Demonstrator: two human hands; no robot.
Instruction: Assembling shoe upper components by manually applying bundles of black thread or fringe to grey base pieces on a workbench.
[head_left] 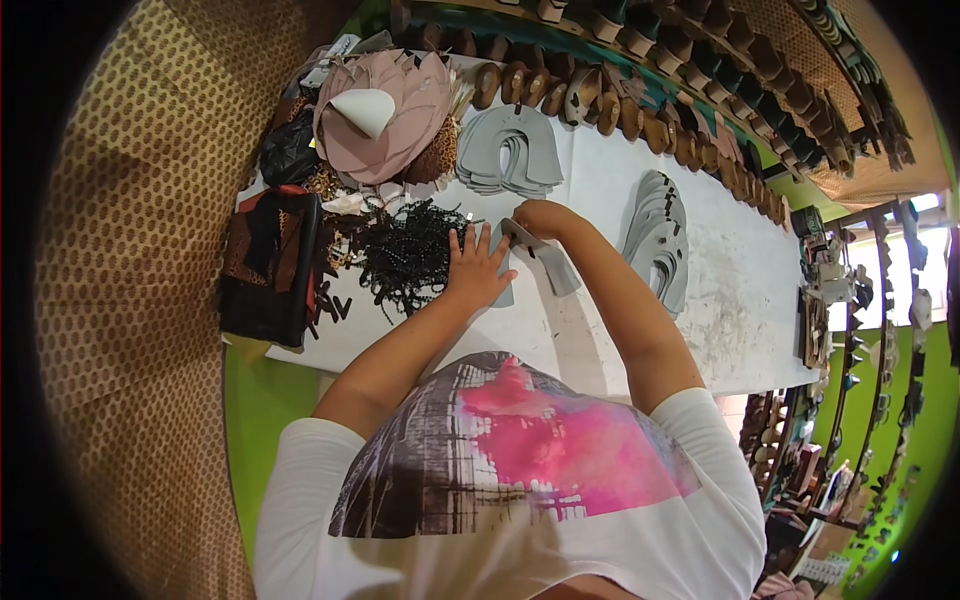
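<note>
My left hand [477,268] lies flat, fingers spread, pressing a grey sole-shaped cutout [503,293] onto the white worktable [620,330]. My right hand [541,217] is closed around the top of a second grey cutout [553,265], which hangs tilted just right of the left hand. A heap of small black strap pieces [410,255] lies directly left of my left hand.
Two stacks of grey cutouts lie on the table, one behind my hands [510,150] and one to the right [660,240]. Pink leather pieces [385,115], dark patterned material [270,262] and a row of brown wooden heels [640,115] ring the table. Racks [860,340] stand at right.
</note>
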